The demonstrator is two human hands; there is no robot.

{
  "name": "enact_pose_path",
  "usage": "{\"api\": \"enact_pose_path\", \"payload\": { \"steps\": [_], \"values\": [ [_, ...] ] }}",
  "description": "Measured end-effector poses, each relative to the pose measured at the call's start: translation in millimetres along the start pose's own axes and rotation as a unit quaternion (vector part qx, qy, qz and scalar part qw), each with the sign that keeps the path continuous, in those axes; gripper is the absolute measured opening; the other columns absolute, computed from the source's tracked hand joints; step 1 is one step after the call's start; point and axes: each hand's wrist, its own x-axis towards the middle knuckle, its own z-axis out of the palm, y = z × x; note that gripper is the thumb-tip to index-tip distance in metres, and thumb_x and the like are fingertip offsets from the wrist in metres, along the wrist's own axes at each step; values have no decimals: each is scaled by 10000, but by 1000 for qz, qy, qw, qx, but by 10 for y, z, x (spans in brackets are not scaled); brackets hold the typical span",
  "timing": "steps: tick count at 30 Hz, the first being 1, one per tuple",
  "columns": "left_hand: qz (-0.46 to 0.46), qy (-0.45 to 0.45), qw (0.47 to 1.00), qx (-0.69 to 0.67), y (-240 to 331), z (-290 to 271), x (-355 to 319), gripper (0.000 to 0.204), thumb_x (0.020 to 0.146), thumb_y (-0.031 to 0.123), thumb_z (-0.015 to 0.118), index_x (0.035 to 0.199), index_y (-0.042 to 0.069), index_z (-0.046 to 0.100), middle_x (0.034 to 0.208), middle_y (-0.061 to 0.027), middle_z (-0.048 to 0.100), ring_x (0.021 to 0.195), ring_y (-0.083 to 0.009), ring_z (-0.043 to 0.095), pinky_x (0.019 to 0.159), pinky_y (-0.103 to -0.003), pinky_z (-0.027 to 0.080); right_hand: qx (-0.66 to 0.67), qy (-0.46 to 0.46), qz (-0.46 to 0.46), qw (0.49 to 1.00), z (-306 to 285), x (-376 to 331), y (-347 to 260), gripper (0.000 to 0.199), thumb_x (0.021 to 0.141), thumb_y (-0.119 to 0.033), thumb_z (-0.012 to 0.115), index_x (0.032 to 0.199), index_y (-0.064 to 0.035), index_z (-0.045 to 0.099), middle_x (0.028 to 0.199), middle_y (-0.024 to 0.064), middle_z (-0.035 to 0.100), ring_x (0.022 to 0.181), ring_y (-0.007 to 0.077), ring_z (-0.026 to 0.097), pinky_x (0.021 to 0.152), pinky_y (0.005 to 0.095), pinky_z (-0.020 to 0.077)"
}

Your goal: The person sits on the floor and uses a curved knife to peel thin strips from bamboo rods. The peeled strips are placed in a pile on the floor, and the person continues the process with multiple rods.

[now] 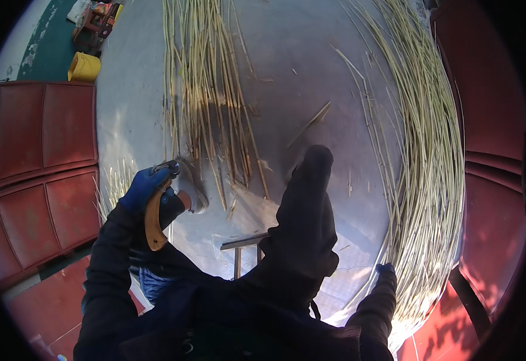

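My left hand [145, 188], in a blue glove, is closed round a tool with a curved wooden handle [154, 224]. The handle hangs down below the fist, and a dark metal part shows at its top; the exact kind of tool cannot be made out. To the right, my right hand [386, 269], also blue-gloved, reaches to the left edge of a large heap of long pale canes [428, 180]. Its fingers are too small and dark to read, and whether it grips a cane is unclear.
Another bundle of canes [205, 78] lies ahead on the grey floor [311, 54], with loose pieces around it. A small stand [243, 242] is between my legs. Red metal doors [70, 129] flank the left side, and a yellow bucket [84, 67] lies at the far left.
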Motion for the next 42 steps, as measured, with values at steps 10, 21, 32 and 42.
{"api": "enact_pose_path", "payload": {
  "steps": [10, 21, 32, 42],
  "values": [
    [59, -73, 995, -41, 126, -192, -96, 336, 965, 313, 657, 1037, -15, 672, 781, -77, 659, 630, -151, 665, 585, -276, 557, 236, -58, -387, 889, -2890, -1337, -3451, 295, 969, -293, 650, 1026, -5, 680, 807, 98, 706, 621, 187, 678, 556, 318, 565],
    [-7, -162, 978, -135, 411, -815, -595, 366, 891, 200, 744, 1129, -64, 653, 856, -110, 736, 751, -158, 727, 680, -283, 587, -266, 124, -484, 825, -1497, -2826, -6571, 433, 874, -457, 632, 1047, -90, 784, 1107, 178, 743, 1066, 359, 706, 895, 473, 564],
    [27, -119, 984, -131, 97, -1299, -829, 476, 801, 233, 834, 1174, -21, 683, 910, -114, 744, 813, -156, 745, 735, -290, 581, -105, 191, -423, 879, -576, -2532, -6494, 323, 851, -373, 664, 964, -89, 767, 957, 172, 754, 903, 368, 731, 783, 478, 569],
    [187, -69, 963, -179, -99, -1162, -798, 367, 966, 245, 717, 1160, -63, 672, 881, -85, 719, 746, -137, 722, 637, -273, 588, 154, -171, -536, 812, -1945, -4488, -5878, 329, 971, -308, 653, 998, 12, 722, 859, 88, 742, 751, 154, 684, 698, 301, 546]
  ]
}}
